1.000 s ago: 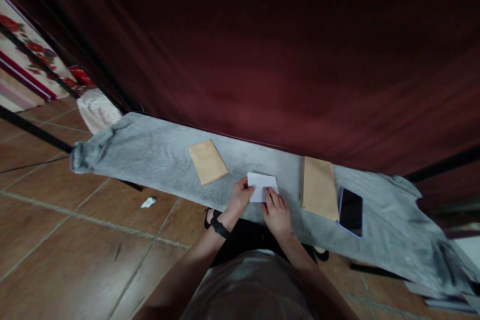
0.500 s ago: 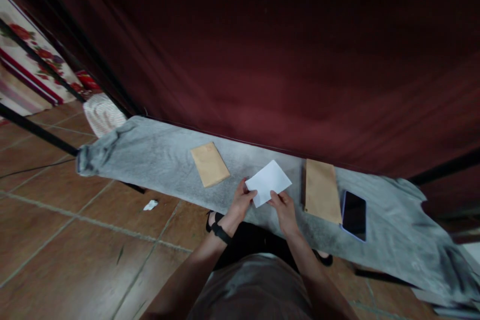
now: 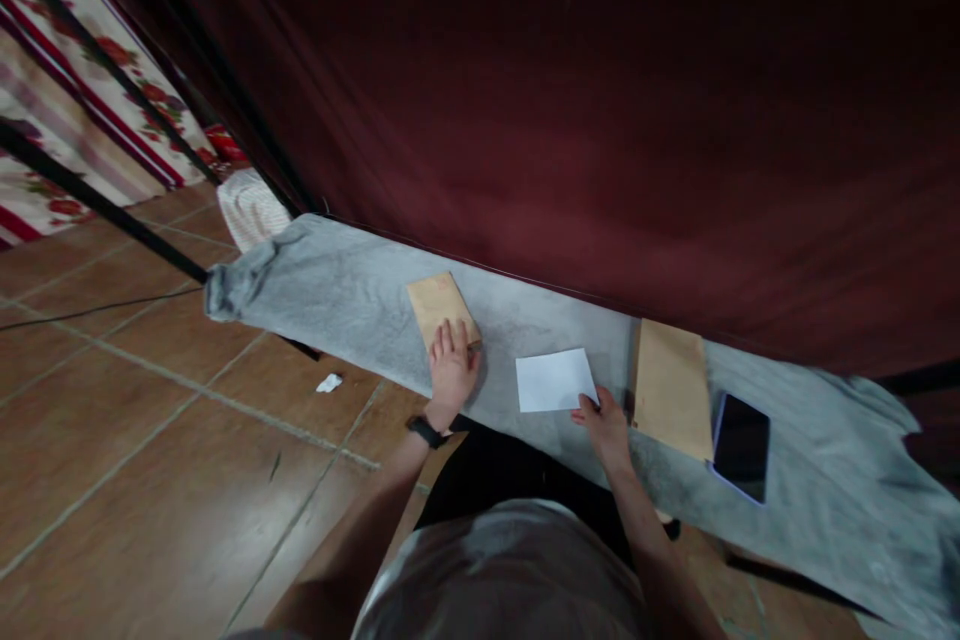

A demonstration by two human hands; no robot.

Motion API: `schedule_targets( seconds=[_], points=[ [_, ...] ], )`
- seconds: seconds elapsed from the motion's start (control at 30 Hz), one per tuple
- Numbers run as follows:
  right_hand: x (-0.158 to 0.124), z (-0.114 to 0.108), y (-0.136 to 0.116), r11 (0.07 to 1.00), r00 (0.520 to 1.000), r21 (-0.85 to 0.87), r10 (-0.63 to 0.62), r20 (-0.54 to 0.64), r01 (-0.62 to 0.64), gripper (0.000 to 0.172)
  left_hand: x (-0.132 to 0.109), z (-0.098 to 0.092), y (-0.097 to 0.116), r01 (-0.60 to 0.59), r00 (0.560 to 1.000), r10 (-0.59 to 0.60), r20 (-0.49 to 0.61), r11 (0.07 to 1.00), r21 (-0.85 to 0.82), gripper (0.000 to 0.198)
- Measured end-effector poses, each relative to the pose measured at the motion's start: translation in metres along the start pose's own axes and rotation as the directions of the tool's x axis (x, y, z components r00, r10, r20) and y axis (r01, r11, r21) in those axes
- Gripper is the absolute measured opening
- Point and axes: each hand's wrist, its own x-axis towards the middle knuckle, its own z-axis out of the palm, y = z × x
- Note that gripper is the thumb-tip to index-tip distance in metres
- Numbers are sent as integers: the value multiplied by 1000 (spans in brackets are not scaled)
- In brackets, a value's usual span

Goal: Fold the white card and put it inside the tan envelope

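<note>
Item: white paper (image 3: 551, 382), centre of the frame and a little below the middle, pinched at its lower right corner between thumb and fingers of the right hand (image 3: 606, 430); whether one sheet or several cannot be told. Item: small brown envelope (image 3: 435, 302), left of centre, the left hand (image 3: 452, 370) laid over its lower end, fingers spread across the top; whether the thumb grips the edge cannot be told. Hands well apart, the paper's width and bare cloth between them. Step in hand, as judged: handling the paper and the small envelope together, one hand to each. Next move, as judged, calls for a fingertip under the envelope's edge, since it lies flat on soft fabric, and a light pinch on the paper lest it bend. Support: bench under grey cloth (image 3: 352, 285), crossing the frame from left to lower right, rumpled at its ends. Also on it, right of centre: larger brown envelope (image 3: 671, 390), close beside the right hand; phone (image 3: 741, 447), dark screen up, against that envelope's right edge. Both limit room on that side. Behind, filling the upper frame: dark red curtain (image 3: 525, 140), bounding reach. Floor, left: white scrap (image 3: 328, 383), out of the way.
</note>
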Motion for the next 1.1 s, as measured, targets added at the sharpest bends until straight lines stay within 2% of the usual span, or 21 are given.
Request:
schedule_targets(
  seconds=[0.07, 0.13, 0.2, 0.23, 0.3, 0.37, 0.4, 0.47, 0.57, 0.67, 0.77, 0.83, 0.97, 1.03, 1.1],
  points=[
    [1, -3, 1, 998, 1000, -57, -11, 15, 12, 38, 7, -8, -17, 94, 996, -94, -6, 987, 131, 69],
    [2, -6, -1, 989, 999, -148, -14, 35, 19, 34, 11, -11, -32, 169, 984, -176, 23, 968, 185, 71],
    [1, -7, -5, 938, 998, -343, -45, 40, 56, 33, 14, -13, -40, 194, 976, -210, 57, 960, 202, 71],
    [-1, -8, -7, 876, 996, -473, -82, 36, 89, 32, 15, -14, -42, 194, 975, -212, 72, 960, 204, 69],
    [-5, -8, -9, 678, 981, -717, -187, 41, 159, 33, 16, -16, -41, 186, 974, -208, 94, 962, 201, 65],
    [-10, -10, -10, 479, 957, -855, -284, 61, 197, 36, 17, -19, -36, 173, 973, -198, 116, 965, 199, 60],
    [-12, -11, -10, 412, 943, -887, -324, 73, 210, 38, 17, -20, -33, 159, 975, -186, 121, 966, 203, 56],
    [-14, -14, -10, 336, 910, -911, -406, 89, 239, 43, 15, -21, -27, 119, 981, -150, 124, 966, 229, 49],
    [-14, -15, -10, 282, 838, -905, -530, 131, 320, 50, 8, -16, -20, 52, 985, -99, 141, 951, 304, 45],
    [-15, -7, -7, 249, 766, -839, -584, 269, 485, 49, 0, -8, -16, 0, 983, -66, 171, 931, 364, 55],
    [-22, 7, 1, 209, 707, -757, -568, 421, 619, 48, -4, -3, -16, -10, 981, -68, 182, 918, 396, 59],
    [-27, 14, 7, 180, 696, -745, -544, 468, 642, 49, -2, -4, -17, 6, 979, -90, 183, 909, 416, 56],
    [-32, 18, 16, 160, 699, -756, -535, 474, 635, 51, 3, -8, -18, 48, 973, -130, 189, 922, 385, 49],
    [-31, 17, 17, 155, 696, -759, -544, 469, 632, 51, 6, -9, -20, 90, 976, -143, 163, 951, 296, 46],
    [-31, 17, 17, 150, 692, -762, -554, 463, 630, 51, 11, -10, -23, 166, 978, -178, 109, 979, 115, 50]
  ],
)
